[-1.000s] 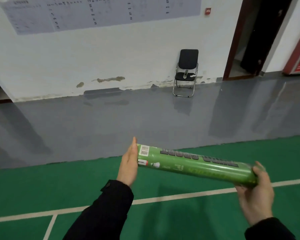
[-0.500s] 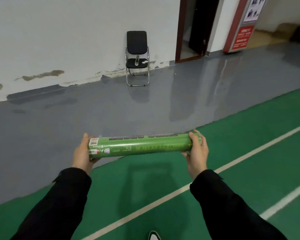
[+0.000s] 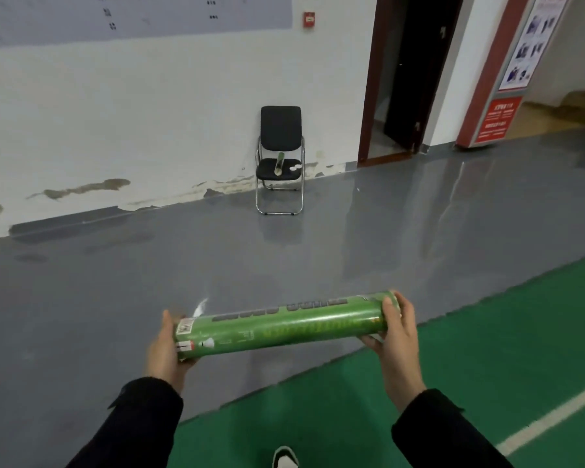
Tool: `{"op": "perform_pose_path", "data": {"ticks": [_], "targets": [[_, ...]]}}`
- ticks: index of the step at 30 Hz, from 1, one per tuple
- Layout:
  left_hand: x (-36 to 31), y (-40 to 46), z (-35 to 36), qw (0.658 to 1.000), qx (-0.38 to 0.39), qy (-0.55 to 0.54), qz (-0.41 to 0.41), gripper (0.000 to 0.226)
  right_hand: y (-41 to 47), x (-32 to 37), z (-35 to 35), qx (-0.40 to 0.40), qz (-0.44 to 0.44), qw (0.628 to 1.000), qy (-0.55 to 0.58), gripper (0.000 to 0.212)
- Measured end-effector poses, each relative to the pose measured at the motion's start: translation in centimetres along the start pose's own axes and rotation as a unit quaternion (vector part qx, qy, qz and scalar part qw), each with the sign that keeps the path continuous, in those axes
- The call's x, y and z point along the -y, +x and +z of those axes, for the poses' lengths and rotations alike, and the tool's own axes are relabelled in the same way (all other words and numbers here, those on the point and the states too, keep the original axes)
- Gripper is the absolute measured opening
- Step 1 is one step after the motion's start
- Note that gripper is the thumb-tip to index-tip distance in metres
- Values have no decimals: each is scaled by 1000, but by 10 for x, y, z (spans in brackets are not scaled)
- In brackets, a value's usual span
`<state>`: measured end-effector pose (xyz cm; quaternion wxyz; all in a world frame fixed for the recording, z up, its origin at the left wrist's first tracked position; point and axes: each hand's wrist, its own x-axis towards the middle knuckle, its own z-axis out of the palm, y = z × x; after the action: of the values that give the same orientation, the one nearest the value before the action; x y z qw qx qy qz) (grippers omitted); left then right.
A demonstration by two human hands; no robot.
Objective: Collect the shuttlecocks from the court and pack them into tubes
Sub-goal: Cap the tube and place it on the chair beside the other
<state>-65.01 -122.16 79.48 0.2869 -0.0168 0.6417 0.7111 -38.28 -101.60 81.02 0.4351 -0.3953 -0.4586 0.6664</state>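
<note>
Both arms extended forward in dark sleeves. Left hand (image 3: 164, 349) cups one end of the green tube (image 3: 284, 327); right hand (image 3: 397, 339) grips the other end, thumb on top.

Honestly nothing was properly readable. The green tube (image 3: 284, 327) had big dark lettering along its side, upside down and too blurry to make out, plus a barcode label (image 3: 185, 326) at its left end. The red sign (image 3: 498, 119) by the doorway and the wall chart (image 3: 132, 11) carried print too small to read.
</note>
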Motion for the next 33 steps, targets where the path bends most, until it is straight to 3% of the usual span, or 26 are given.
{"op": "perform_pose_path", "data": {"ticks": [3,9,18,21,26,29,33], "targets": [[-6,66,50,999,25,-33,-5,38,83,4,25,-3,-10,1000,-21,33],[-57,190,159,999,-2,-38,-3,28,241,34,67,30,20,997,-72,32],[-95,360,331,995,53,-77,-17,21,483,58,103,-18,-9,1000,-7,24],[-111,427,399,997,60,-47,-4,25,583,60,116,-24,-19,999,11,22],[-151,537,495,999,13,-38,19,53,744,74,149,-9,-35,999,5,20],[-186,587,534,997,-17,-28,68,53,828,79,169,-15,-5,1000,9,38],[-222,661,575,990,-70,-4,120,48,919,65,216,24,38,999,3,29]]}}
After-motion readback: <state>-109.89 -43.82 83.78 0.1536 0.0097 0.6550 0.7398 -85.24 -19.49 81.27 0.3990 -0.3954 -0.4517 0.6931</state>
